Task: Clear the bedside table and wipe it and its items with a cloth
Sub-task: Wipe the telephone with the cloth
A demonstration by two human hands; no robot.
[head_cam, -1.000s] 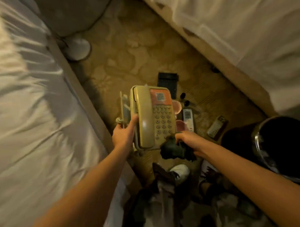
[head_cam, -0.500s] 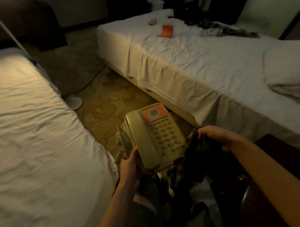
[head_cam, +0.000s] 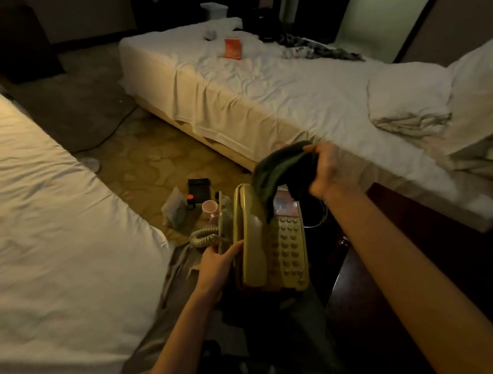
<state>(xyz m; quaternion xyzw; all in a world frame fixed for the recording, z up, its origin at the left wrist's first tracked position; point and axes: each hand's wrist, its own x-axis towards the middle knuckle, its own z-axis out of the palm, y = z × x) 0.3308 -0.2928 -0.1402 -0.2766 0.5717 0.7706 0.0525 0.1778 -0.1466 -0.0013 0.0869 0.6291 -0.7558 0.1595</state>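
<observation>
The left hand [head_cam: 217, 267] is gripping the telephone [head_cam: 269, 242] (handset seated) while the right hand [head_cam: 327, 170] is clutching a dark cloth [head_cam: 281, 171] draped over its top.

A dim room lit warmly from low down. The patterned carpet [head_cam: 143, 151] runs between two beds. The far bed [head_cam: 278, 101], in rumpled white sheets, carries a pillow [head_cam: 407, 97] at its right end and an orange box [head_cam: 233, 48] near its foot. The near bed [head_cam: 45, 222] lies left of the carpet. A dark cable [head_cam: 112, 132] trails across the carpet. Beyond the far bed stand dark walls.
</observation>
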